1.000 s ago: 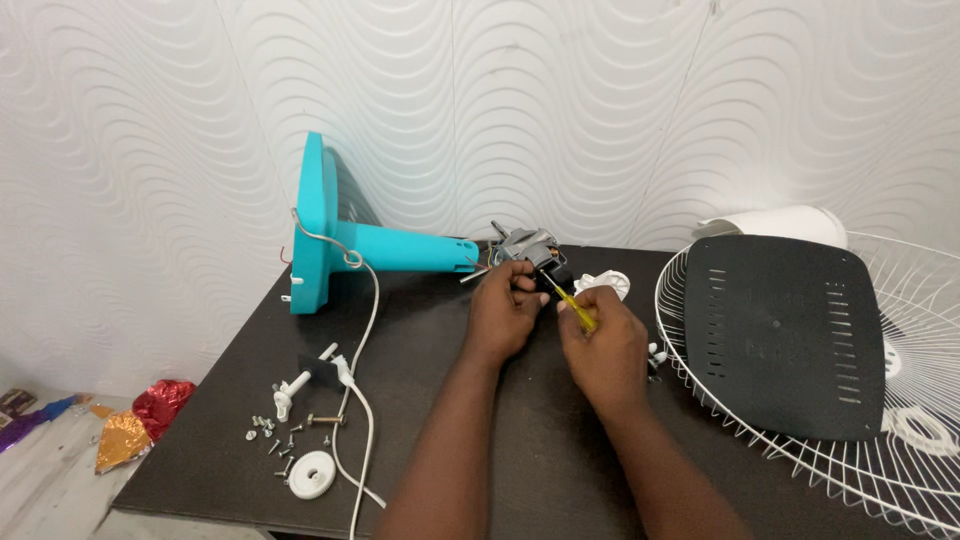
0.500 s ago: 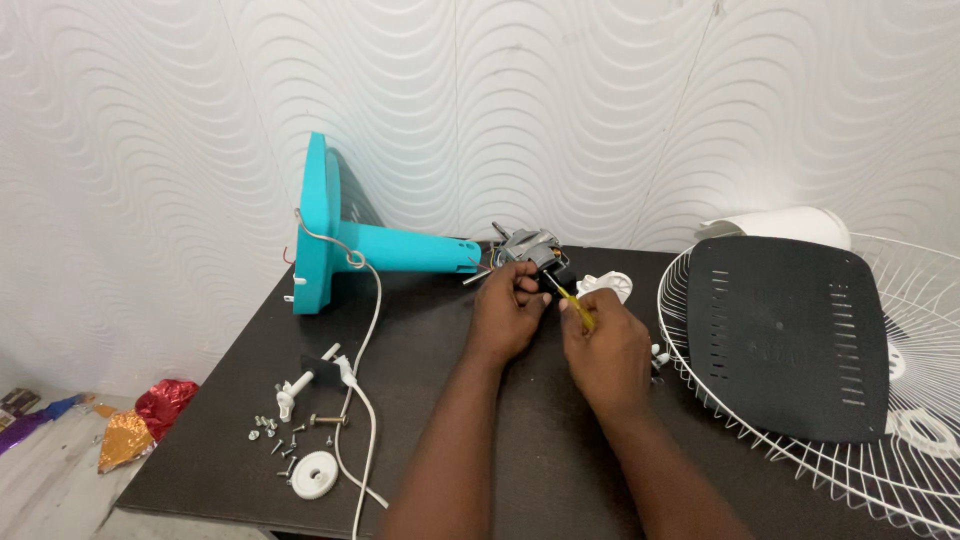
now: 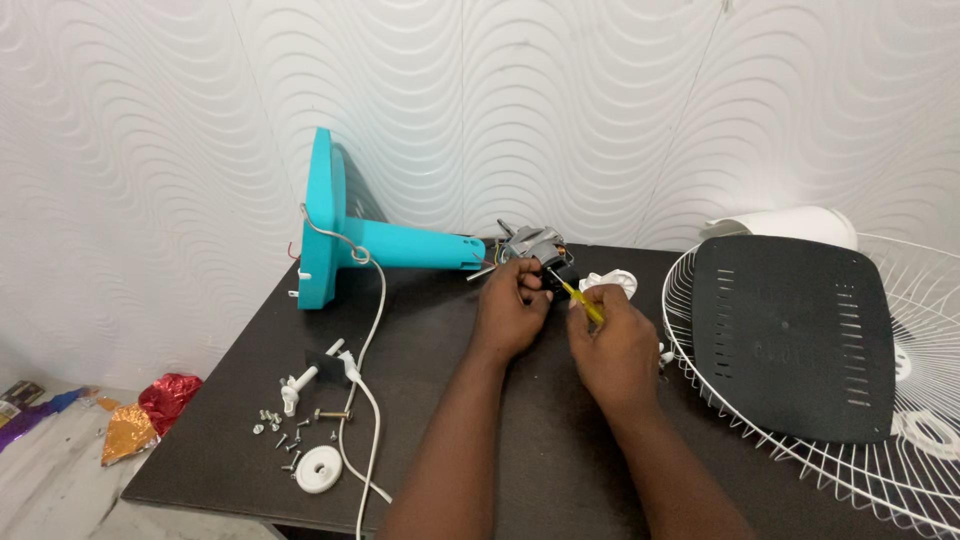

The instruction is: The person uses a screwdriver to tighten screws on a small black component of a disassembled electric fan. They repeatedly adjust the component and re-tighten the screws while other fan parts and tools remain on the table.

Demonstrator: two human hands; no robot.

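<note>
Dark table (image 3: 470, 440) carries everything. Largest: white wire fan guard (image 3: 800, 440) at table's right end, w/ black vented cover (image 3: 790, 335) lying in it. Next, teal fan stand (image 3: 340, 235) on its side at table's back left, base upright, neck pointing right to the grey motor (image 3: 535, 245). White cord (image 3: 368, 340) runs from stand base toward table's front edge. Left hand (image 3: 510, 310) curled round a small black part (image 3: 560, 280) just below motor, fingers closed on it. Right hand (image 3: 615, 345) just right of it, fingers pinched tight on yellow screwdriver (image 3: 583, 300), tip touching the black part, btwn both hands' fingertips. Loose screws (image 3: 285, 430) and white round cap (image 3: 318, 468) near table's front left.
</note>
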